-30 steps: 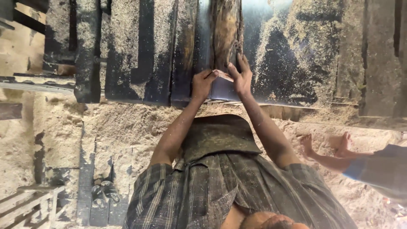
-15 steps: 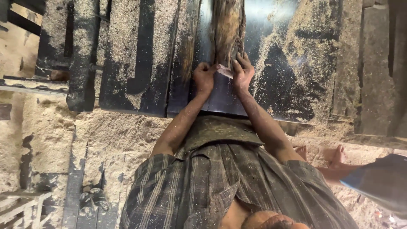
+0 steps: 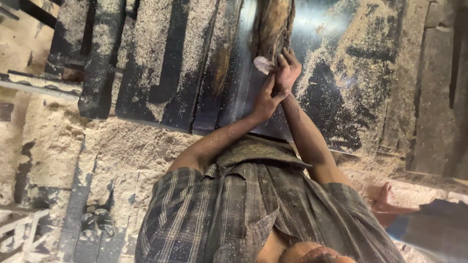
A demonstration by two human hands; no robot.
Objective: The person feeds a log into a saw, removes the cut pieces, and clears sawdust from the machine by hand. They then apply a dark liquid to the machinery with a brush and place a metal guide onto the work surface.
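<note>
**Hands pressed closer on the plank end**

Both hands have drawn together since a moment ago. The left hand (image 3: 265,100) and right hand (image 3: 287,73) clamp the rough plank (image 3: 274,24) end on the sawdusty metal surface (image 3: 341,73). Likely stiff, heavy, splintery; best held at its edges.

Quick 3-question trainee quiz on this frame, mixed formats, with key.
1. True or false: both hands press the end of the rough wood piece.
2. What covers the dark metal table? A) water B) sawdust C) paint
3. Fill in: at the frame's right edge, another person's bare ____ shows.

Key: 1 true; 2 B; 3 foot
</note>
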